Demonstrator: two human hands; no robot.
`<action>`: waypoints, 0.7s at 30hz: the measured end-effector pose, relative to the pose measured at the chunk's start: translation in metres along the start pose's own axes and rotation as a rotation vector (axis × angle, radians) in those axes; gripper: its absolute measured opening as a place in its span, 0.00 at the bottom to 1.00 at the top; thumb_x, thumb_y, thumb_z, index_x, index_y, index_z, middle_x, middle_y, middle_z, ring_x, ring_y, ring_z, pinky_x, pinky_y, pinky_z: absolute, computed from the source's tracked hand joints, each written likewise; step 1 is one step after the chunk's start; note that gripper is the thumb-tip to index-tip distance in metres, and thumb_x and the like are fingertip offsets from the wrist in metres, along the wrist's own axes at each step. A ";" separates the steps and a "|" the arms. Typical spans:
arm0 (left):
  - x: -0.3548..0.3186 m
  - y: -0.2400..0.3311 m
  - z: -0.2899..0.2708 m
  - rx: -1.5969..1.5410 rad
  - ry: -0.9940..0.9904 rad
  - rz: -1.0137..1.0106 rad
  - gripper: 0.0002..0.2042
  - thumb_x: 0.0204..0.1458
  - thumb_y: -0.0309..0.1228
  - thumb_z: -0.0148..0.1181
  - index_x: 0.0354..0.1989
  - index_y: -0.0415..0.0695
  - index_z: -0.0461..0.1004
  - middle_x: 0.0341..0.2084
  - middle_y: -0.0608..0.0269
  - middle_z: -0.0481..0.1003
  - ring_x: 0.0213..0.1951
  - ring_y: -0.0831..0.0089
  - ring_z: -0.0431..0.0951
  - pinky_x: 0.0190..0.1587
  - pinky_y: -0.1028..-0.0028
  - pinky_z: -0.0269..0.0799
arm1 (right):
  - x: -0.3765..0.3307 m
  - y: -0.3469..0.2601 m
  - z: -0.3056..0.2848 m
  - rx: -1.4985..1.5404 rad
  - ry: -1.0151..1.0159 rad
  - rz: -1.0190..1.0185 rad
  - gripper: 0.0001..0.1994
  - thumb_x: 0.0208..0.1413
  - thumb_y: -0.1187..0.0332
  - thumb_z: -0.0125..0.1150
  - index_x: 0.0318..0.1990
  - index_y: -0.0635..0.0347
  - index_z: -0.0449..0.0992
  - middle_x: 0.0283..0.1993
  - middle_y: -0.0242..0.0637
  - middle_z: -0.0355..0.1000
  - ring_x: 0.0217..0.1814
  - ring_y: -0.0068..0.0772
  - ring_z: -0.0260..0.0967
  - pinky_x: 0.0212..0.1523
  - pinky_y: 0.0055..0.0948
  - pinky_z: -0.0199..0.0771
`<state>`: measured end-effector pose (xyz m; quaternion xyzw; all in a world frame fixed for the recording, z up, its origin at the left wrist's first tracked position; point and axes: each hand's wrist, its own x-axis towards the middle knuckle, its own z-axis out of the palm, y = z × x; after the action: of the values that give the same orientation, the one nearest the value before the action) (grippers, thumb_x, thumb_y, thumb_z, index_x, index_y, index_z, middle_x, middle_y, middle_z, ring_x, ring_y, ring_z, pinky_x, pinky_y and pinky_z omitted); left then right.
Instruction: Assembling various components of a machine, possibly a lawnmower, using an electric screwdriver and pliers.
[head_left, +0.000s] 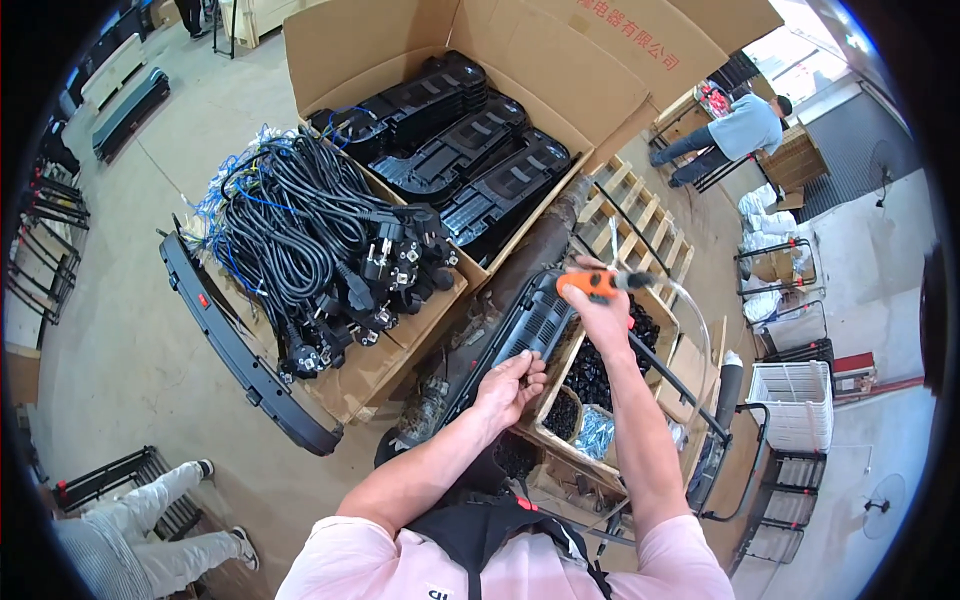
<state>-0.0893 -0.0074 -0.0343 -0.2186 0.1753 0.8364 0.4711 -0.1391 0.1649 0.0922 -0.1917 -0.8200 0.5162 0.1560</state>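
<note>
My right hand (602, 315) is wrapped round an orange power screwdriver (590, 284), held sideways above the far end of a long black plastic housing (532, 322). The screwdriver's dark front end is blurred. My left hand (510, 388) is at the near part of the housing, fingers curled and thumb against the forefinger; what they hold, if anything, is too small to tell. The vented housing lies at a slant on a worn padded bar (465, 352). Beside it, a wooden parts tray (540, 425) holds small black pieces and a bag of silvery screws (595, 432).
To the left, a cardboard box (400, 365) carries a heap of black power cords (290, 215). A larger carton (375, 50) behind it holds stacked black housings (450, 160). A curved black part (235, 350) leans at the box's left side. Other people stand at upper right and lower left.
</note>
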 end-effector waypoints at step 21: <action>0.013 0.023 0.008 -0.182 -0.079 0.037 0.13 0.72 0.42 0.55 0.50 0.46 0.78 0.30 0.72 0.75 0.31 0.76 0.77 0.37 0.75 0.78 | -0.102 -0.031 -0.026 0.258 -0.008 0.064 0.26 0.57 0.74 0.73 0.63 0.67 0.73 0.57 0.46 0.81 0.60 0.35 0.78 0.66 0.38 0.75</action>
<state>-0.1171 -0.0058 -0.0320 -0.2242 0.0839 0.8653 0.4404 -0.0427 0.1251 0.1252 -0.1941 -0.7408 0.6229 0.1597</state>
